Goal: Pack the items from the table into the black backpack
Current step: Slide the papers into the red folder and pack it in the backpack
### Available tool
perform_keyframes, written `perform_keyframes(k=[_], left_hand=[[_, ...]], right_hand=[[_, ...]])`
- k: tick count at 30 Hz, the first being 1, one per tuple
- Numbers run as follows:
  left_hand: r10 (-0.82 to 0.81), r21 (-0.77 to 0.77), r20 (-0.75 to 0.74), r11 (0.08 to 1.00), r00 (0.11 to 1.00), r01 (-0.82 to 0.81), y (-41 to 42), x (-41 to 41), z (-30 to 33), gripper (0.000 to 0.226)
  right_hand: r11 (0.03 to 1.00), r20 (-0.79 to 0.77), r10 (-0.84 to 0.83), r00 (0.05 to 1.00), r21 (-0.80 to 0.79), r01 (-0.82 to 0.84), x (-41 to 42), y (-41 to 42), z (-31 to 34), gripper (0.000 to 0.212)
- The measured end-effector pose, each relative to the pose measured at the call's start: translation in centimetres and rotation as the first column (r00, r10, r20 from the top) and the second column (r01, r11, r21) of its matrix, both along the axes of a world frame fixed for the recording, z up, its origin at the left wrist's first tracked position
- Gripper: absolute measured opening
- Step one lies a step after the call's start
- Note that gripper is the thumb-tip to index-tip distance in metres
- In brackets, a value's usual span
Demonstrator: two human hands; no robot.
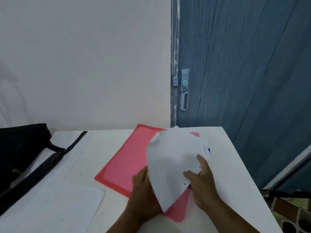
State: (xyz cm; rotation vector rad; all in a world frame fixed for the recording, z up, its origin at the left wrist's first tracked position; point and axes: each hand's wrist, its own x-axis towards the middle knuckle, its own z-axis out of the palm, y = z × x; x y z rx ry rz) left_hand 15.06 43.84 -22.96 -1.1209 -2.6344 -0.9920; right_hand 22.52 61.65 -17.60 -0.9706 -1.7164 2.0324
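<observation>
While both hands work over the red folder (127,163), a white paper (173,163) bends up between them, its lower corner pointing toward the person and its far end blurred. Fingers of the right hand (204,182) curl over the paper's right edge, with the thumb on top, gripping it. At the paper's left edge sits the left hand (143,187); its fingers go under the sheet and are hidden, so whether they grip it cannot be told. Under both hands the folder lies flat on the white table (235,174), its rounded near corner just beyond the right wrist and its far edge close to the wall (84,64). Right of the right fingers, bare tabletop runs to the table's right edge, past which stands a blue door (244,64). Left of the left fingers there is open tabletop, then a white sheet (55,209) lying flat near the front edge. Farther left, well apart from both hands, the black backpack (21,148) lies at the table's left end, its straps (55,157) trailing across the surface toward the person. Whether the backpack is open, or what it holds, cannot be told.
</observation>
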Motion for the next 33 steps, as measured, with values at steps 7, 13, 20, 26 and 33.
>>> perform_keyframes(k=[7, 13, 20, 26, 33], left_hand=[[0.063, 0.248, 0.125, 0.964, 0.99, -0.092, -0.4, 0.6, -0.3, 0.041], [0.115, 0.144, 0.145, 0.98, 0.983, -0.136, -0.5, 0.7, -0.7, 0.045], [0.131, 0.1, 0.141, 0.984, 0.981, -0.146, -0.6, 0.6, -1.1, 0.062], [0.137, 0.035, 0.188, 0.989, 0.973, -0.146, -0.3, 1.0, -0.7, 0.065], [0.147, 0.041, 0.206, 0.987, 0.968, -0.158, -0.3, 0.8, -1.5, 0.059]], right_hand=[[0.932, 0.143, -0.21, 0.967, 0.329, 0.154, 1.3, 0.5, -2.6, 0.076], [0.818, 0.214, -0.234, 0.948, 0.57, 0.073, 1.7, 1.3, -2.2, 0.073], [0.636, 0.348, -0.18, 0.92, 0.755, -0.161, 3.1, 3.0, -0.6, 0.067], [0.73, 0.281, -0.044, 0.959, 0.664, -0.161, 3.6, 2.1, -1.0, 0.07], [0.84, 0.151, 0.008, 0.989, 0.535, -0.088, 3.6, 2.4, -1.2, 0.069]])
